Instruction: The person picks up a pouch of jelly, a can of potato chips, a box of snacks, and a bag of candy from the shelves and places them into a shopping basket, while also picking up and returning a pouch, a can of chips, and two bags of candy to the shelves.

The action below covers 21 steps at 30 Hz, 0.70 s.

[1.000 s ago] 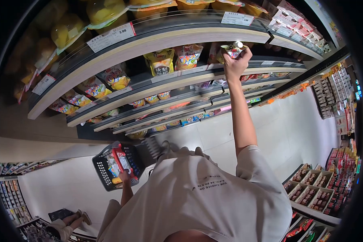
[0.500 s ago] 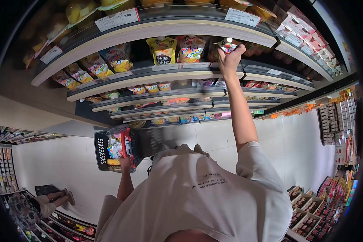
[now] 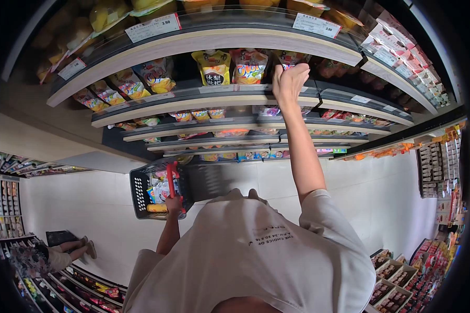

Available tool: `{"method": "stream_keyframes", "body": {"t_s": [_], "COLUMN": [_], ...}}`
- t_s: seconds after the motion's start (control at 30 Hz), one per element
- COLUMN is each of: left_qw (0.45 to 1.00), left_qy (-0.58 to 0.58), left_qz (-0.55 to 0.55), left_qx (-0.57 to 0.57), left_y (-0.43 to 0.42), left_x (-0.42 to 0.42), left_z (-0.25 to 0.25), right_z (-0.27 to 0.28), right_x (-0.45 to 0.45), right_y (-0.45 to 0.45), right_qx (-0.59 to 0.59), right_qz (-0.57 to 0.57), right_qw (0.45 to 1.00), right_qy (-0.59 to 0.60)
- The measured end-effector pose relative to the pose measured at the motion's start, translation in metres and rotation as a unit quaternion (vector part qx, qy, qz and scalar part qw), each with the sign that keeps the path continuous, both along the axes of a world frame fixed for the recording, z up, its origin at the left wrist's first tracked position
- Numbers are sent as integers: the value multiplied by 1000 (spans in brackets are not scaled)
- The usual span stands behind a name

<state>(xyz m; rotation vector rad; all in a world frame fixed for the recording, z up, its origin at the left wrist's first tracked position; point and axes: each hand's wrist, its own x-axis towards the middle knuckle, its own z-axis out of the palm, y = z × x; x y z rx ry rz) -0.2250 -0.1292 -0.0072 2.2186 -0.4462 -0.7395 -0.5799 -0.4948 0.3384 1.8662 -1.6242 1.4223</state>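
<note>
Head view: pouch (image 3: 291, 56) (partly hidden) sits behind the right hand (image 3: 290, 84).

The floor (image 3: 371, 193) is laid in pale tiles, marked by thin joints. Shelves (image 3: 214, 43) are stacked in tiers and edged in pale wood. At far left, a rack (image 3: 5, 215) is filled with rows of goods. At lower right, bins (image 3: 390, 280) are divided into compartments. A shadow (image 3: 214, 182) is cast beside the shelves.
</note>
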Motion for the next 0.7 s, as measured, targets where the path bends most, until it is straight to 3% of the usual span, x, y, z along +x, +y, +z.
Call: {"method": "stream_keyframes", "body": {"t_s": [0.13,0.2,0.47,0.53,0.67,0.7], "left_qw": [999,995,996,997,998,998], "left_qy": [42,100,80,76,54,50], "left_qz": [-5,-2,-13,-17,-35,-33], "left_qx": [-11,-12,-23,-16,-17,-23], "left_y": [-2,-3,0,1,-1,-1], "left_x": [-2,-6,-2,2,-2,-3], "left_z": [7,22,9,1,12,11], "right_z": [-8,-7,-9,-9,-5,-3], "right_x": [8,9,6,5,7,7], "right_y": [-4,2,-3,-5,10,17], "right_qx": [-36,-34,-36,-26,18,74], "right_qz": [33,40,34,-17,-32,-19], "right_qw": [997,999,999,996,995,995], "right_qy": [-57,-7,14,89,96,67]}}
